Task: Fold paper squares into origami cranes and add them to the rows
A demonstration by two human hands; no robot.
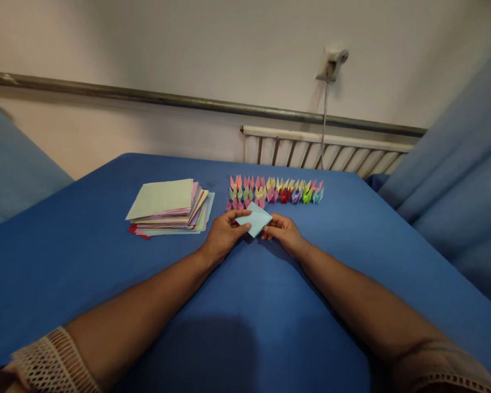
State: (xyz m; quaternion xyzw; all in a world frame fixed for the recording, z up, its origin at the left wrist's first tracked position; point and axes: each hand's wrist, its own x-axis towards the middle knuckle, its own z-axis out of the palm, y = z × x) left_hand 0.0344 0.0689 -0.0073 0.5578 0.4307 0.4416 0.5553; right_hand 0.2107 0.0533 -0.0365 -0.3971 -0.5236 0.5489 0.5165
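Observation:
A light blue folded paper (254, 219), diamond-shaped, is held just above the blue table. My left hand (227, 234) pinches its left corner between thumb and fingers. At the right corner, my right hand (285, 233) is closed on the same paper, its fingertips partly behind the edge. Rows of small folded paper cranes (285, 195) in pink, yellow, red, purple, green and blue stand just beyond my hands. The paper and my left fingers hide part of the nearest row.
To the left lies a stack of coloured paper sheets (163, 199), uneven at its edges. The blue table (106, 284) reaches toward a wall with a metal rail (180, 102), a white radiator (331, 140) and a socket with a cord (331, 65). Blue curtains (466, 158) hang at both sides.

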